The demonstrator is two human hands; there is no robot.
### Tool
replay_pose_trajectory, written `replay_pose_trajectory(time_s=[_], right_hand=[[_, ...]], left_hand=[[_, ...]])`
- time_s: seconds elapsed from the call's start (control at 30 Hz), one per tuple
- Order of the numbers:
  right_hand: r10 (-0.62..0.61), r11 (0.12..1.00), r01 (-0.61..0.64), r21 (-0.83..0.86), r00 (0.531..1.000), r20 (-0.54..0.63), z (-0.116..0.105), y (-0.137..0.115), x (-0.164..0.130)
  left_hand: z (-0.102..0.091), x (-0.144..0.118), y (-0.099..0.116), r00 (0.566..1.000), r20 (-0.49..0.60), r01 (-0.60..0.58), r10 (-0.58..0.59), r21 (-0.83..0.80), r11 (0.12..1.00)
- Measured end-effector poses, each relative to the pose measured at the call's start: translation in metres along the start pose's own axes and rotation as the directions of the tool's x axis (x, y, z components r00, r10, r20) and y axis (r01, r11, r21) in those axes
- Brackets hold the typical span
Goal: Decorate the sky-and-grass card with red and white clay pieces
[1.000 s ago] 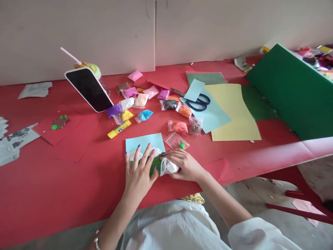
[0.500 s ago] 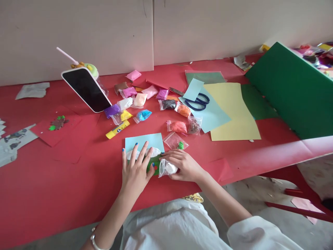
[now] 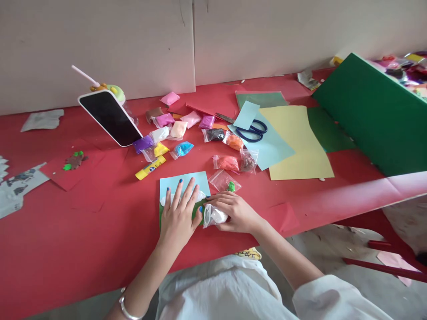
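Observation:
My left hand [image 3: 180, 213] lies with fingers spread over a light blue card [image 3: 196, 180] at the table's front edge. White clay [image 3: 200, 195] and a green clay area [image 3: 199, 208] show on the card around the fingers, and the palm hides part of it. My right hand [image 3: 235, 211] is closed around a small clear bag of white clay [image 3: 217, 216], beside the card's right edge. Just beyond it rests an open clear bag with a bit of green clay [image 3: 231, 186].
Several clay packets [image 3: 183, 149], a glue stick [image 3: 150, 168] and a propped phone [image 3: 110, 118] stand beyond the card. Scissors [image 3: 251, 132] lie on blue paper and yellow paper [image 3: 300, 146]. A green board [image 3: 370, 120] rises at the right. Brown-green clay [image 3: 75, 161] lies left.
My left hand has shifted slightly up and to the right across the card, its fingertips now farther onto the blue part. My right hand stays with its bag.

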State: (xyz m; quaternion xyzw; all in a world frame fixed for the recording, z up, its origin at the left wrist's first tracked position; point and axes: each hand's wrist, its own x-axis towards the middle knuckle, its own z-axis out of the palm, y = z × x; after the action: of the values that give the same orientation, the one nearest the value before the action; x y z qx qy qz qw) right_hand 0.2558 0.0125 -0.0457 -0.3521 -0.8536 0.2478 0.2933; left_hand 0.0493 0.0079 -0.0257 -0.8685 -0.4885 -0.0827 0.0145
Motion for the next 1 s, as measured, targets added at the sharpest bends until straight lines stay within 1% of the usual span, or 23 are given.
replay_pose_trajectory(time_s=[0.07,0.13,0.17,0.2,0.23,0.27,0.3,0.33,0.4,0.43,0.47,0.53,0.57,0.6,0.63,0.7,0.73,0.77,0.8,0.87,1.0], right_hand=[[-0.001,1.0,0.001,-0.003,1.0,0.007,-0.001,0.0,-0.001],[-0.016,1.0,0.016,-0.017,1.0,-0.008,-0.002,-0.001,-0.001],[-0.022,0.999,0.022,-0.033,0.999,-0.026,-0.004,-0.001,-0.001],[-0.018,0.998,0.015,-0.061,0.999,-0.047,-0.005,-0.001,0.0],[0.004,0.995,-0.011,-0.104,0.998,-0.069,-0.006,0.0,0.0],[0.046,0.986,-0.059,-0.158,0.995,-0.09,-0.008,0.001,0.0],[0.104,0.968,-0.126,-0.217,0.989,-0.108,-0.01,0.002,0.0],[0.172,0.94,-0.201,-0.277,0.977,-0.126,-0.012,0.003,0.0],[0.305,0.857,-0.351,-0.378,0.936,-0.176,-0.017,0.007,-0.002],[0.358,0.813,-0.412,-0.411,0.911,-0.205,-0.02,0.009,-0.004],[0.397,0.775,-0.46,-0.434,0.888,-0.232,-0.024,0.01,-0.005],[0.441,0.734,-0.513,-0.445,0.858,-0.262,-0.034,0.01,-0.008],[0.448,0.734,-0.522,-0.435,0.853,-0.267,-0.04,0.008,-0.009],[0.446,0.745,-0.521,-0.417,0.853,-0.269,-0.045,0.005,-0.007],[0.436,0.761,-0.516,-0.393,0.855,-0.281,-0.049,0.001,-0.004],[0.389,0.8,-0.49,-0.346,0.863,-0.322,-0.053,-0.009,0.007],[0.361,0.821,-0.469,-0.326,0.868,-0.34,-0.053,-0.015,0.015],[0.334,0.839,-0.445,-0.313,0.876,-0.348,-0.05,-0.02,0.024],[0.31,0.852,-0.42,-0.312,0.886,-0.346,-0.045,-0.024,0.033],[0.288,0.851,-0.38,-0.363,0.915,-0.282,-0.032,-0.029,0.05],[0.287,0.807,-0.338,-0.485,0.941,-0.179,0.0,-0.025,0.067]], left_hand=[[-0.001,0.007,-0.002,0.999,0.024,-0.031,0.032,-0.016,0.999],[-0.004,0.017,-0.016,0.999,0.026,-0.026,0.027,-0.043,0.999],[-0.006,0.023,-0.028,1.0,-0.003,0.004,-0.004,-0.053,0.999],[-0.008,0.029,-0.044,0.996,-0.065,0.059,-0.063,-0.061,0.996],[-0.009,0.035,-0.062,0.981,-0.14,0.128,-0.137,-0.072,0.989],[-0.01,0.04,-0.081,0.95,-0.214,0.216,-0.229,-0.079,0.973],[-0.011,0.044,-0.1,0.92,-0.249,0.292,-0.302,-0.078,0.953],[-0.011,0.046,-0.116,0.901,-0.251,0.346,-0.353,-0.069,0.935],[-0.01,0.045,-0.14,0.907,-0.179,0.375,-0.38,-0.06,0.925],[-0.011,0.043,-0.145,0.904,-0.164,0.389,-0.394,-0.06,0.919],[-0.012,0.04,-0.145,0.898,-0.168,0.4,-0.406,-0.068,0.914],[-0.017,0.032,-0.131,0.87,-0.245,0.417,-0.429,-0.102,0.903],[-0.021,0.028,-0.12,0.853,-0.298,0.409,-0.428,-0.126,0.904],[-0.024,0.024,-0.106,0.849,-0.338,0.381,-0.407,-0.143,0.913],[-0.027,0.022,-0.091,0.859,-0.351,0.338,-0.372,-0.157,0.928],[-0.03,0.019,-0.064,0.923,-0.317,0.169,-0.218,-0.176,0.97],[-0.029,0.019,-0.054,0.956,-0.265,0.079,-0.129,-0.191,0.978],[-0.027,0.019,-0.045,0.973,-0.222,0.01,-0.056,-0.204,0.979],[-0.024,0.019,-0.04,0.984,-0.179,-0.026,-0.013,-0.21,0.977],[-0.017,0.019,-0.036,0.993,-0.115,-0.048,0.024,-0.206,0.977],[-0.009,0.015,-0.039,0.998,-0.06,-0.045,0.036,-0.153,0.987]])
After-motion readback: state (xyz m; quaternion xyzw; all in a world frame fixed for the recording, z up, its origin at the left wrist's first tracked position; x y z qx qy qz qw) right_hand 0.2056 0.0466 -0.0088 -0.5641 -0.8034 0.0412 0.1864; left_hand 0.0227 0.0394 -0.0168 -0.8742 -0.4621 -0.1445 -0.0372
